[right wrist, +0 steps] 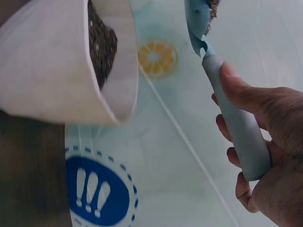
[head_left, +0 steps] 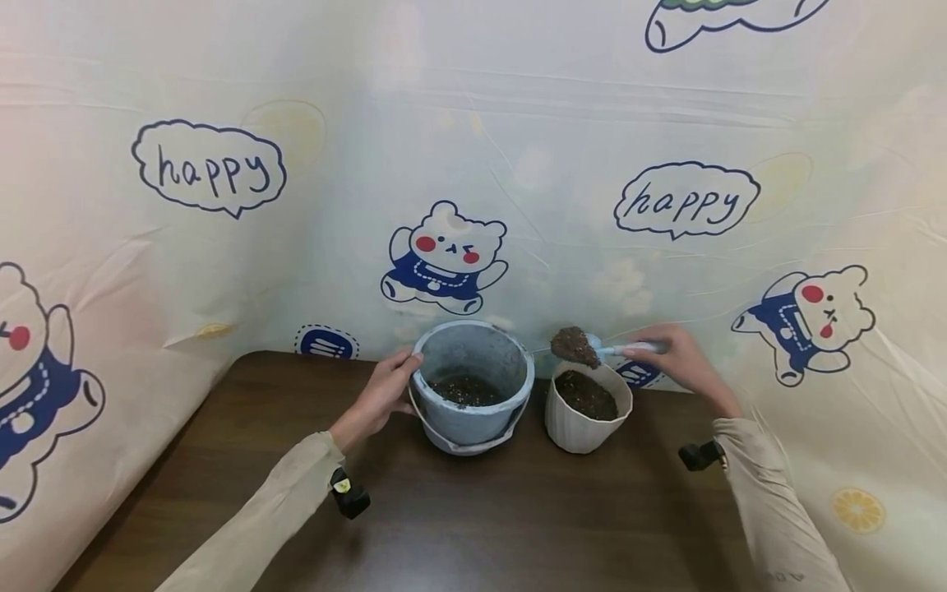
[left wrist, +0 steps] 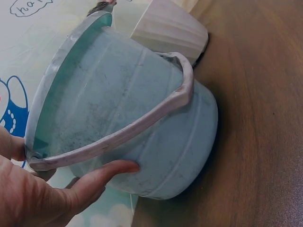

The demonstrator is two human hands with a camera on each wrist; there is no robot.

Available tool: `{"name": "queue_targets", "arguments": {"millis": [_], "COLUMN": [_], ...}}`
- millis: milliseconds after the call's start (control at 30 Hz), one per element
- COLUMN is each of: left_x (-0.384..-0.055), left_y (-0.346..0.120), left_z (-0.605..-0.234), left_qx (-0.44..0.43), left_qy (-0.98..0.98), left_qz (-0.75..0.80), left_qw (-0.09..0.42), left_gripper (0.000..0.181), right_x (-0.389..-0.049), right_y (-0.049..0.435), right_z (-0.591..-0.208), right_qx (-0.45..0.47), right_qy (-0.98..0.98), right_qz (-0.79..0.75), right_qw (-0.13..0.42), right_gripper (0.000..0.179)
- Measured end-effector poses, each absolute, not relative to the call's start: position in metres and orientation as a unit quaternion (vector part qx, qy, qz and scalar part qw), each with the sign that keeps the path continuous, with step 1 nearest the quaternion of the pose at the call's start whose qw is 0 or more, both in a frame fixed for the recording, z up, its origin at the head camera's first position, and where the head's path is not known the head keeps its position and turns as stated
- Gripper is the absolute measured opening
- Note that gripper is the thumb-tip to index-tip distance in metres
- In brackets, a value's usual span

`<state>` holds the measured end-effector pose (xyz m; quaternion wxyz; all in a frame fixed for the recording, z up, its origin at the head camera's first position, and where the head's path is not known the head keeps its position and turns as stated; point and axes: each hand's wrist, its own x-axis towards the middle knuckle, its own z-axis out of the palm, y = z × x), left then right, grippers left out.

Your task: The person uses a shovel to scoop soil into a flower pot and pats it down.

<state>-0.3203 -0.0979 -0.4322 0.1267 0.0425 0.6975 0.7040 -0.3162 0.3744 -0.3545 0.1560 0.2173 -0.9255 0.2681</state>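
Observation:
My left hand (head_left: pixel 381 393) grips the left side of a light blue bucket (head_left: pixel 459 423) at its rim, and one finger lies along the outer wall in the left wrist view. Dark soil (head_left: pixel 466 393) covers the bucket's bottom, and its pale handle (left wrist: pixel 128 130) hangs down the front. My right hand (head_left: pixel 682 359) holds a small blue hand trowel (right wrist: pixel 236 118) by its grey handle. A heap of brown soil (head_left: pixel 573 345) sits on the trowel's blade, above the white plant pot (head_left: pixel 580 432). Dark soil (head_left: pixel 586 396) lies inside the pot.
Bucket and pot stand side by side near the back edge of the dark wooden table (head_left: pixel 459 518). A printed cloth (head_left: pixel 547 164) with bears and "happy" bubbles hangs close behind them. Black wrist cameras are strapped below both sleeves (head_left: pixel 277 493).

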Motion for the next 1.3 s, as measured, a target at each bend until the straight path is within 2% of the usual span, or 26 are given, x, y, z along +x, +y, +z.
{"name": "queue_targets", "arguments": {"millis": [133,667,900,1000,1200,1300], "left_x": [-0.319,-0.32,-0.321,-0.32,-0.319,-0.319], "left_y": [-0.098,-0.1,-0.097,-0.097,-0.098,-0.098], "left_z": [-0.431,-0.432,-0.43,-0.43,-0.434,-0.434], "left_qx": [0.043,0.034,0.047,0.043,0.038,0.04], "left_qy": [0.7,0.709,0.709,0.712,0.714,0.711], "left_qz": [0.702,0.693,0.693,0.69,0.689,0.691], "left_qw": [0.125,0.126,0.125,0.121,0.121,0.12], "left_gripper": [0.054,0.055,0.057,0.056,0.056,0.057], "right_x": [-0.312,-0.297,-0.289,-0.286,-0.288,-0.287], "right_y": [0.388,0.403,0.404,0.405,0.406,0.402], "right_z": [-0.354,-0.357,-0.351,-0.349,-0.364,-0.371], "right_qx": [0.222,0.23,0.212,0.204,0.222,0.199], "right_qy": [-0.927,-0.903,-0.892,-0.901,-0.941,-0.959], "right_qz": [0.251,0.125,0.094,0.103,0.144,0.122], "right_qw": [0.168,0.341,0.389,0.368,0.212,0.16], "right_gripper": [0.009,0.029,0.03,0.026,0.014,0.015]}}
